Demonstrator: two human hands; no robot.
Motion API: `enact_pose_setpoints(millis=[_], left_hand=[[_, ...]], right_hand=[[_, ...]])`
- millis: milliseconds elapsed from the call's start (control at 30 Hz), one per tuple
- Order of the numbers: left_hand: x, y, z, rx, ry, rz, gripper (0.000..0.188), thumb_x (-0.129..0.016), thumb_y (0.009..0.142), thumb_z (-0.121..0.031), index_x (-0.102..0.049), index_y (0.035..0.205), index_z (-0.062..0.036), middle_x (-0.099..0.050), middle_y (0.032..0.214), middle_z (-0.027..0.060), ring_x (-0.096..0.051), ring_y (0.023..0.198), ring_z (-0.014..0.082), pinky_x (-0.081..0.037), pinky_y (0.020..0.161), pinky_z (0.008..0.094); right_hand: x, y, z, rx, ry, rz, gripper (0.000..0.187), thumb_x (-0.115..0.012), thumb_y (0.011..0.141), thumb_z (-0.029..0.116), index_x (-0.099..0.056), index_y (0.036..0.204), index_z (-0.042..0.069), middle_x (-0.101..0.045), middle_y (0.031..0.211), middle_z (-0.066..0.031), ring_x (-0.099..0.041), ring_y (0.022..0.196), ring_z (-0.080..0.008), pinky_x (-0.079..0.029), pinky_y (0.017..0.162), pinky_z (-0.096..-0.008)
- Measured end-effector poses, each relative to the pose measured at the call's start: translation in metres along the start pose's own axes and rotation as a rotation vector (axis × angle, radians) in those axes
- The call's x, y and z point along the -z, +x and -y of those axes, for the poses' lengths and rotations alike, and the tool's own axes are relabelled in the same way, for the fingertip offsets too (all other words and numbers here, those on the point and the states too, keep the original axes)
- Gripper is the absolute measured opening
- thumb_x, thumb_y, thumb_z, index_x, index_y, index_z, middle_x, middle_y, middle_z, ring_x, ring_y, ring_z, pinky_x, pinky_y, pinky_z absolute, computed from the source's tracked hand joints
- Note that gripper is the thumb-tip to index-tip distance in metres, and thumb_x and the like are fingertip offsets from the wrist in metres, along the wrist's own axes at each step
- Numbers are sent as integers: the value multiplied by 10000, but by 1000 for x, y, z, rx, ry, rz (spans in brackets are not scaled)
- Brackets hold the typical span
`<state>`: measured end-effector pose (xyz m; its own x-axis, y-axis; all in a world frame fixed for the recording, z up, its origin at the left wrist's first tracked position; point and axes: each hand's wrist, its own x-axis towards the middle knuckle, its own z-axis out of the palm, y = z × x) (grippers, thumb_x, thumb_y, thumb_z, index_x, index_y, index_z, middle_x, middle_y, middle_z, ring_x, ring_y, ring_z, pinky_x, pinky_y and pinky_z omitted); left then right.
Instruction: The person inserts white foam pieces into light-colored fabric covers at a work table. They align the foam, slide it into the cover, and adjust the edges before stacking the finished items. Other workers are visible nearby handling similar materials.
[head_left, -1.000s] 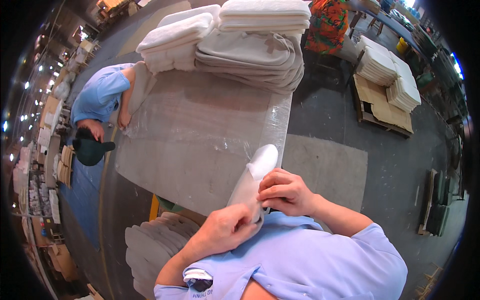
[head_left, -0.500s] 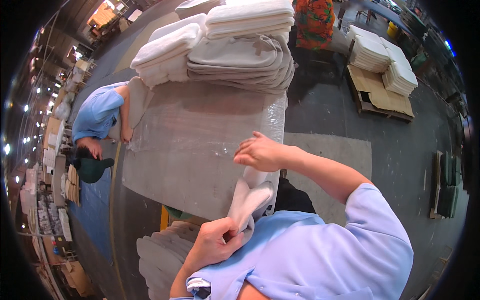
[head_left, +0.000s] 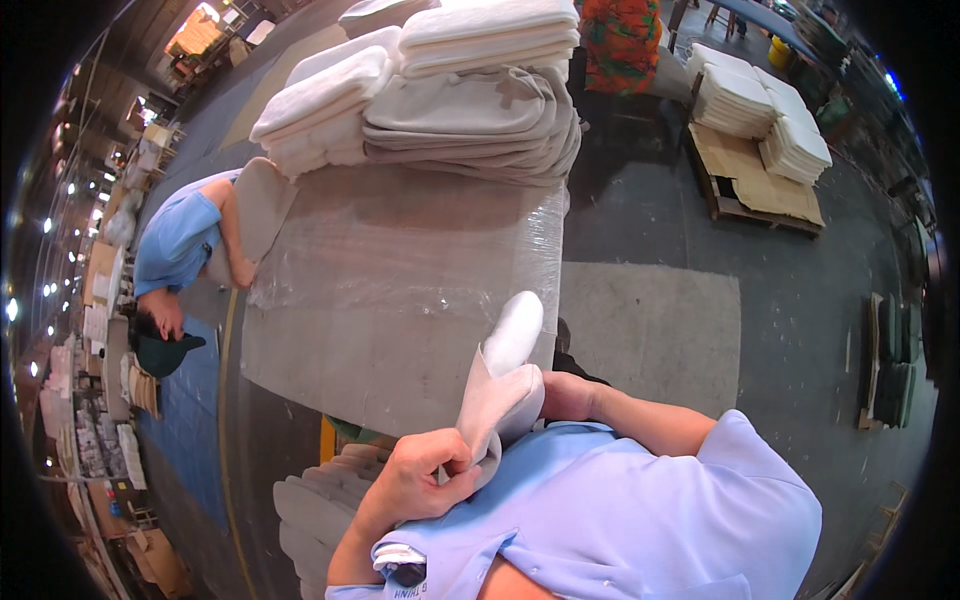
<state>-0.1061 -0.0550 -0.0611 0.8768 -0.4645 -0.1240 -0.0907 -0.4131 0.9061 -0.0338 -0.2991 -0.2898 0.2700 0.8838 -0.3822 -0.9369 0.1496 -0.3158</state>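
My left hand [head_left: 428, 472] pinches the lower end of a light grey fabric cover [head_left: 492, 405], close against my body. A smooth white piece with a rounded end [head_left: 515, 325] rises at the far end of the cover; whether it is inside or behind it I cannot tell. My right hand [head_left: 568, 396] is at the cover's right side, its fingers hidden behind the fabric. All this is at the near right corner of a plastic-wrapped table [head_left: 370, 340].
Folded grey covers [head_left: 465, 125] and stacked white pads [head_left: 485, 40] fill the table's far end. Grey pieces [head_left: 325, 505] are piled below its near edge. A co-worker in blue [head_left: 180, 240] bends at the left side, holding a grey piece. White stacks sit on a pallet [head_left: 755, 185] at right.
My right hand has come down from above the white piece to the cover's right side. The white rounded end now shows plainly. The co-worker has shifted slightly left.
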Motion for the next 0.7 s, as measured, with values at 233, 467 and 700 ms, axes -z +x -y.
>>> enact_pose_setpoints(millis=[233, 467, 700], left_hand=[[32, 64, 50, 44, -282, 216, 234, -742, 897, -20, -721, 1126, -61, -634, 1257, 128, -620, 1140, 246, -515, 942, 315], [9, 106, 46, -114, 548, 362, 399, -745, 881, -130, -710, 1277, -163, -498, 1532, 82, -432, 1416, 337, -431, 1182, 457], [32, 104, 38, -360, 771, 338, 287, -810, 786, -183, -760, 1063, -123, -638, 1360, 64, -493, 1336, 347, -468, 1098, 452]], right_hand=[[15, -10, 0, 80, 186, 378, 516, -606, 1056, 365, -589, 1464, 49, -667, 1400, -71, -617, 1284, -223, -433, 1128, -418], [8, -29, 26, 291, -5, 207, 199, -744, 1000, 244, -692, 1009, 53, -697, 963, 12, -655, 898, -110, -512, 831, -300], [-42, -32, 31, 818, -597, -335, 61, -727, 974, 24, -685, 1018, 33, -682, 903, -11, -661, 826, -123, -526, 752, -278]])
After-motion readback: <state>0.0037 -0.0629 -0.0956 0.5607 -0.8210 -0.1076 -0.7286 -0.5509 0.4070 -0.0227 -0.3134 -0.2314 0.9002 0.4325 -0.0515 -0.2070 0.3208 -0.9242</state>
